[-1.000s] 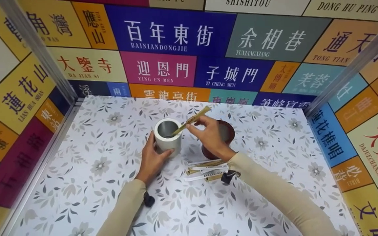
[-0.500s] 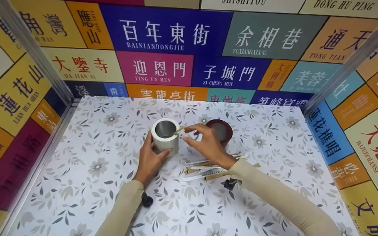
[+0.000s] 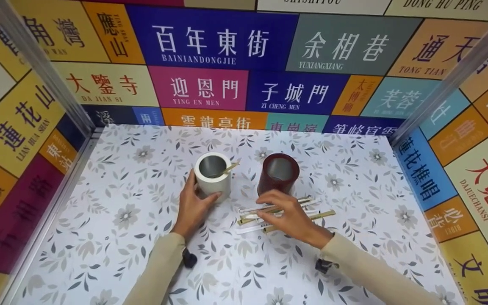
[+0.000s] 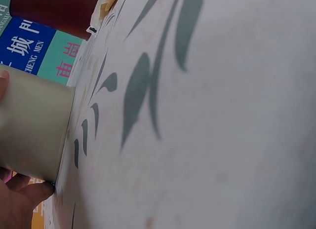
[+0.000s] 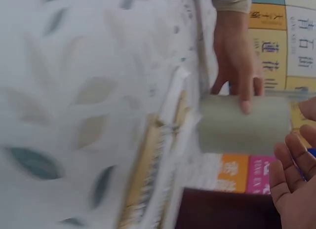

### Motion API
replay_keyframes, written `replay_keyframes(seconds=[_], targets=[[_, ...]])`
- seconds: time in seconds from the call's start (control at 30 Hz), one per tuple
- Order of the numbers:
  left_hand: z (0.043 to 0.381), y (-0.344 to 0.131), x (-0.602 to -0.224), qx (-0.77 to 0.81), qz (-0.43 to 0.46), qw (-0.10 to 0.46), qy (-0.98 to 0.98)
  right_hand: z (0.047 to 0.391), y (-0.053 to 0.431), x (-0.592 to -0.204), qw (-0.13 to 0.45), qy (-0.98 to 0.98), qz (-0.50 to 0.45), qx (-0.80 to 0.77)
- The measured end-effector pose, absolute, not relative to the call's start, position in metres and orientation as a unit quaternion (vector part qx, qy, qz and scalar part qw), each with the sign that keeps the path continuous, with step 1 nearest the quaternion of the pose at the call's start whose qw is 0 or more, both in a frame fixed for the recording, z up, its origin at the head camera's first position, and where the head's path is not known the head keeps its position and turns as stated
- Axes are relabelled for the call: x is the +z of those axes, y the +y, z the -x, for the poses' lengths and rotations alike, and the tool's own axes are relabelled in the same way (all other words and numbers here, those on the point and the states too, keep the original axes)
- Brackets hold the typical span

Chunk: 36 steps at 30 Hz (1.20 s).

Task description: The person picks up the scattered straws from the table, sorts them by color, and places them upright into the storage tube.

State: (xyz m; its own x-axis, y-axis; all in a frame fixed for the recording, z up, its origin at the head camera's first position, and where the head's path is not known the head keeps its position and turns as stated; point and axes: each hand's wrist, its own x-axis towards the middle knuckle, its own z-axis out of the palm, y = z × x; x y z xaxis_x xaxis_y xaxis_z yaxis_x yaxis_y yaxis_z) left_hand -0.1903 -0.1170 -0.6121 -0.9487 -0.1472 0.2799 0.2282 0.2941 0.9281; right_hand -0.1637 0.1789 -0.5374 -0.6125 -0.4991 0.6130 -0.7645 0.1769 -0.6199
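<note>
My left hand grips the side of a white cylindrical cup standing upright, its grey inside showing. One slim gold stick packet leans in this cup, its end poking over the right rim. Over a loose pile of gold and white stick packets, my right hand hovers with thumb and fingers apart and nothing between them. The right wrist view shows those packets blurred, beside the parted fingers. Just behind the right hand stands a dark red cup, upright, with a grey inside.
A white tabletop with a leaf and flower print lies under everything. Colourful panels with printed place names wall in the back and both sides. Metal corner posts stand at the back corners.
My right hand let go of the gold stick packet, which now leans in the white cup. It then moved right and toward me, over the pile. The left hand keeps its hold.
</note>
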Motion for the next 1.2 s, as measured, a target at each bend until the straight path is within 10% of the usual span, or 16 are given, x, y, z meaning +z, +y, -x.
replay_keyframes(seconds=[0.47, 1.2], targets=[[0.189, -0.119, -0.615, -0.586, 0.02, 0.155, -0.795, 0.129, 0.242, -0.575, 0.148, -0.782, -0.387, 0.466], [0.191, -0.116, -0.614, -0.588, 0.032, 0.163, -0.792, 0.167, 0.306, -0.626, 0.151, -0.829, -0.413, 0.345]])
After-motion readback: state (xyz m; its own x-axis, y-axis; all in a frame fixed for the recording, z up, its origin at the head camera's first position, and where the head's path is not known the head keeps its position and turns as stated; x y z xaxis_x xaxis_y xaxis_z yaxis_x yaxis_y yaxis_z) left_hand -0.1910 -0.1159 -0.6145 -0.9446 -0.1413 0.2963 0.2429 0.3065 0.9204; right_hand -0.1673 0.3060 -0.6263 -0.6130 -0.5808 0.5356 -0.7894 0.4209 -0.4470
